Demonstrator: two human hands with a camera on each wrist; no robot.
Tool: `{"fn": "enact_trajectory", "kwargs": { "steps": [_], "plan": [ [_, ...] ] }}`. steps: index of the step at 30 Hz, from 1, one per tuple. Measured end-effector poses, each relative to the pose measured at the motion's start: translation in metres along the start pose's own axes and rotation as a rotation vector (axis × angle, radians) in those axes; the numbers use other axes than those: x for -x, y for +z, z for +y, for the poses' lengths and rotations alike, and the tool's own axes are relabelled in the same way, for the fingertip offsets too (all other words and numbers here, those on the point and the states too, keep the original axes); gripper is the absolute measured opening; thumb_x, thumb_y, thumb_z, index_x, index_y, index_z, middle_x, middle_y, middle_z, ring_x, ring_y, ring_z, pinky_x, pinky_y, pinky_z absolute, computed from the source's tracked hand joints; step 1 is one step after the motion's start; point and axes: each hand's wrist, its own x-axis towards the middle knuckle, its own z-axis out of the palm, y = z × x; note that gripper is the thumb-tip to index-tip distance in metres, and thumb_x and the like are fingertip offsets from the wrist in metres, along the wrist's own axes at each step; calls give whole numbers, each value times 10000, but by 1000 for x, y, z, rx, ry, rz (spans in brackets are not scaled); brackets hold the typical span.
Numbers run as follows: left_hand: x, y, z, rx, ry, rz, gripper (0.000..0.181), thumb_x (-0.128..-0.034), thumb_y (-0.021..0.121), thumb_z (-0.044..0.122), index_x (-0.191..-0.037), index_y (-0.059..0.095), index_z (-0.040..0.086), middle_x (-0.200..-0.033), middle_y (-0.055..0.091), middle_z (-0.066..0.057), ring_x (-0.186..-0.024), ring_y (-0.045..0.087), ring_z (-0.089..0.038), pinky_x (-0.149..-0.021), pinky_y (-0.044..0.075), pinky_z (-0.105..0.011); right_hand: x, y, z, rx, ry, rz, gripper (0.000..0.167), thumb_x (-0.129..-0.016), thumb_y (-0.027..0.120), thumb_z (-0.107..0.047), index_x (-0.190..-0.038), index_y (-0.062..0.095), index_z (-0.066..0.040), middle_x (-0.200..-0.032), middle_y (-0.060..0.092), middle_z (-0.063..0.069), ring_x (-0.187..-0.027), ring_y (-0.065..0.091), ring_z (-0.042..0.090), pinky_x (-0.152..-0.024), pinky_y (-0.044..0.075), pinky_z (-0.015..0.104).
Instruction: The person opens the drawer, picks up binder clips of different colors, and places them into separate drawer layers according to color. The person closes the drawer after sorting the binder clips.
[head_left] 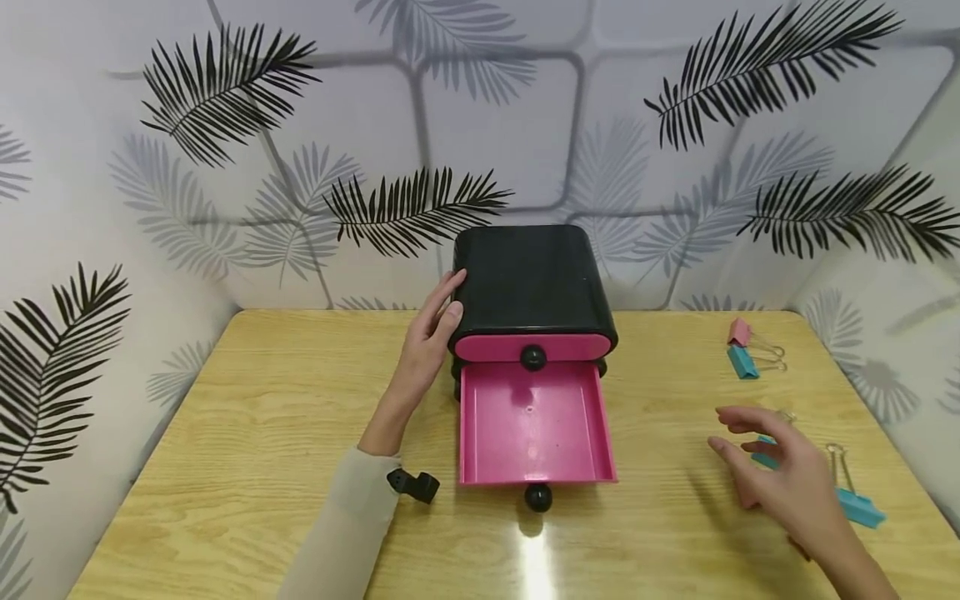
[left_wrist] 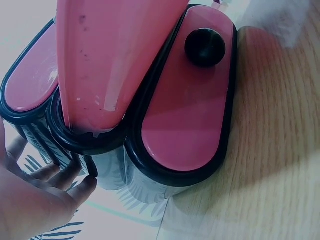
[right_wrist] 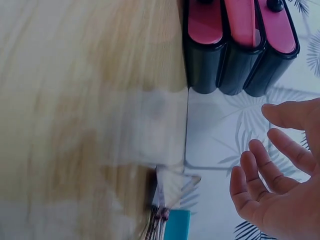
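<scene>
A black drawer unit point(head_left: 528, 279) with pink drawer fronts stands against the wall. Its middle drawer point(head_left: 528, 429) is pulled out, and no object lies in it; the top drawer point(head_left: 487, 347) is closed. My left hand point(head_left: 422, 350) rests along the unit's left side; the left wrist view shows its fingers point(left_wrist: 82, 192) lightly bent against the black casing. To the right of the drawer, my right hand point(head_left: 787, 475) hovers over some binder clips, thumb and fingers apart and holding nothing. Partly hidden behind it is a blue binder clip point(head_left: 763, 454).
At the back right lie a pink binder clip point(head_left: 738, 332) and a blue binder clip point(head_left: 742, 363). Another blue binder clip point(head_left: 861, 508) lies right of my right hand. Patterned wall covering point(head_left: 495, 125) rises behind the wooden table point(head_left: 285, 417).
</scene>
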Motion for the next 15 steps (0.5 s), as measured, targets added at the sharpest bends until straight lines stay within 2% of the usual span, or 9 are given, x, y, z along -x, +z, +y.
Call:
{"fn": "enact_trajectory", "kwargs": {
  "steps": [1, 8, 12, 15],
  "plan": [
    [0, 0, -1, -1, 2, -1, 501, -1090, 472, 243, -1589, 423, 223, -1674, 264, 10, -1532, 223, -133, -1220, 256, -451, 1, -2, 3, 11, -4, 6, 339, -877, 801, -20, -1199, 716, -87, -1150, 680, -134, -1032, 598, 5, -793, 493, 86],
    [9, 2, 39, -4, -51, -15, 512, -1088, 428, 128, -1590, 368, 43, -1678, 216, -179, -1551, 197, -256, -1223, 235, -498, 3, -15, 19, 116, -86, 60, 439, -782, 842, 62, -1185, 729, -73, -1118, 651, -188, -1010, 558, -118, -780, 462, 41],
    [8, 4, 41, -4, -40, -21, 510, -1086, 421, 116, -1585, 368, 24, -1674, 225, -185, -1551, 198, -260, -1225, 227, -504, 6, -25, 30, 163, -73, 62, 465, -773, 849, 58, -1205, 720, -58, -1136, 619, -179, -1012, 526, -144, -768, 451, 22],
    [5, 5, 41, -9, -35, -24, 507, -1086, 420, 115, -1582, 370, 16, -1673, 230, -183, -1550, 201, -262, -1226, 228, -499, 7, -32, 40, 189, -41, 33, 462, -785, 854, 28, -1217, 711, -47, -1166, 628, -70, -1015, 495, -170, -753, 449, 16]
  ]
}}
